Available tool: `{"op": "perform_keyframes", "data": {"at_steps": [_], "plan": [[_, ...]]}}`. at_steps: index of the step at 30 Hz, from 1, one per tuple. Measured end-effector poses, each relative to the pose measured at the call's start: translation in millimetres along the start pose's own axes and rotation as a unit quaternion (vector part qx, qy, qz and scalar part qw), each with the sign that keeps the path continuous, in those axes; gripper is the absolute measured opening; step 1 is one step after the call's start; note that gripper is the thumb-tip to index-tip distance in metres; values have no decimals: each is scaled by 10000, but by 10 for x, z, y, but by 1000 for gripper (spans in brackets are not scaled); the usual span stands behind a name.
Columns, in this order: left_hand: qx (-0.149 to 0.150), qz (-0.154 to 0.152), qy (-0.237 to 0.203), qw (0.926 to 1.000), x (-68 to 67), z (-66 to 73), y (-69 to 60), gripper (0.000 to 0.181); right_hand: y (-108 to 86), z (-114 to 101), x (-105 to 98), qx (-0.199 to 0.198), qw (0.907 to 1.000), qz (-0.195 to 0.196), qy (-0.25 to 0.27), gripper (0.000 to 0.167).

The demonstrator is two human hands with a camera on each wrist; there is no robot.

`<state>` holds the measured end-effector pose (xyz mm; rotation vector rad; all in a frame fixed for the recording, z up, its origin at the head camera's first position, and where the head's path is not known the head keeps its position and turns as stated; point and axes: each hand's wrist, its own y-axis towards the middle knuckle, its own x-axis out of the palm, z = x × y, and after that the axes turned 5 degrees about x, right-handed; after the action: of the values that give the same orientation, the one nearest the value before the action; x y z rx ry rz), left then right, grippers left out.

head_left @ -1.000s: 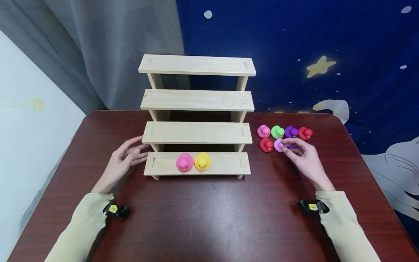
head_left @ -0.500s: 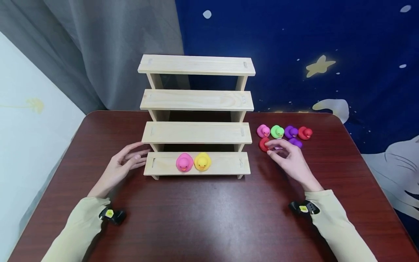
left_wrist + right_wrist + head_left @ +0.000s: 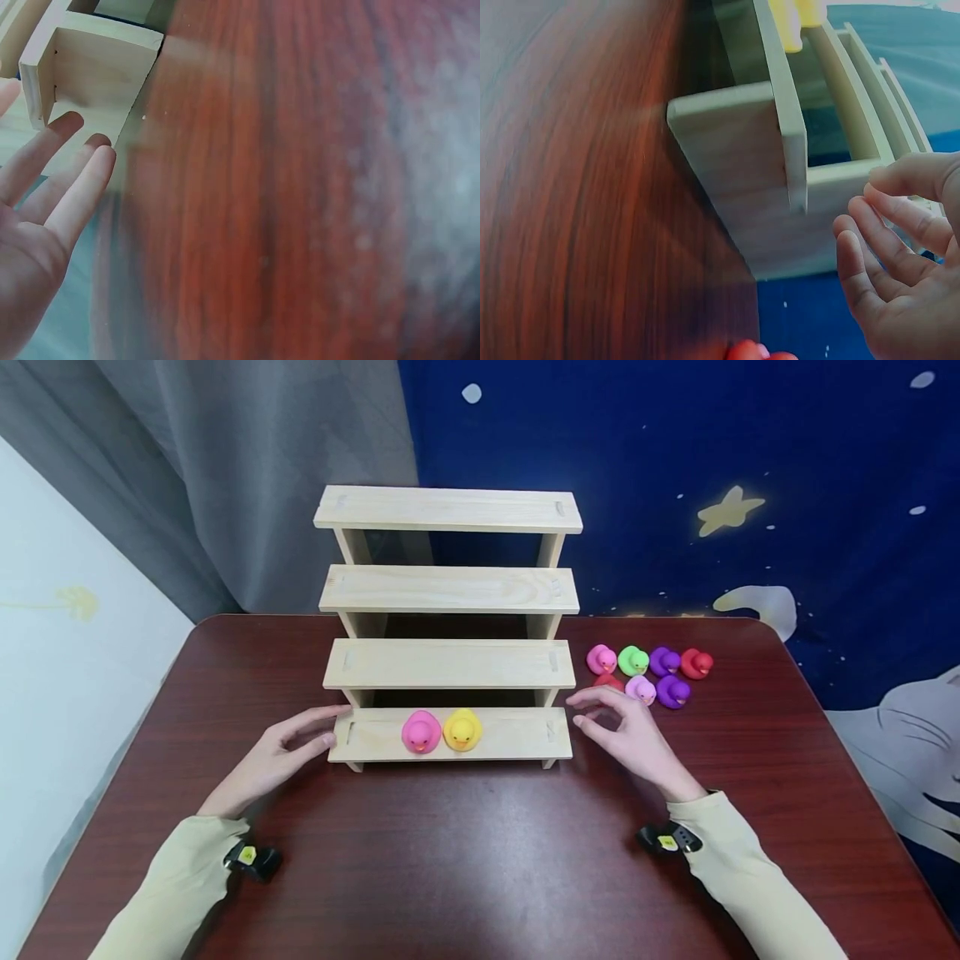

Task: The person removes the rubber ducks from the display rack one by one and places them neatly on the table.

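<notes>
A pale wooden stand (image 3: 450, 664) with several stepped shelves stands on the table. On its lowest shelf sit a pink rubber duck (image 3: 422, 732) and, right beside it, a yellow rubber duck (image 3: 462, 730). My left hand (image 3: 272, 762) is at that shelf's left end, fingertips at the wood; whether they touch it I cannot tell. In the left wrist view its fingers (image 3: 84, 191) reach loosely out toward the stand's side. Near the right end of the same shelf, my right hand (image 3: 632, 733) hovers with loosely bent fingers and nothing between them.
Right of the stand, several rubber ducks lie in two rows on the dark red-brown table (image 3: 480, 860), among them a green duck (image 3: 633, 660) and a purple duck (image 3: 672, 692). A red duck (image 3: 608, 680) is partly hidden behind my right hand. Curtains hang behind.
My right hand has moved left, away from the duck rows, to the stand's right side. The left hand has come slightly nearer to me, to the lowest shelf's end. The ducks stay put.
</notes>
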<state>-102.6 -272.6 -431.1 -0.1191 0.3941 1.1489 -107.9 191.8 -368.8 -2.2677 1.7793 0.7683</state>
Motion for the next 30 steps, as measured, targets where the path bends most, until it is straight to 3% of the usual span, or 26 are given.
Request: {"op": "perform_keyframes", "data": {"at_steps": [8,13,18,30], "plan": [[49,-215,660,9976,4,26,45,43,64,-103,157,-388,9992,-56,95,22],[-89,-273,1042,9941,2,37,69,42,82,24,228,-212,9997,28,81,22],[-92,-365,945,9948,-7,23,82,43,96,172,302,-103,9998,-46,183,23],[-400,-453,383,9974,-12,-4,83,44,174,72,568,-281,9976,-483,404,22]]}}
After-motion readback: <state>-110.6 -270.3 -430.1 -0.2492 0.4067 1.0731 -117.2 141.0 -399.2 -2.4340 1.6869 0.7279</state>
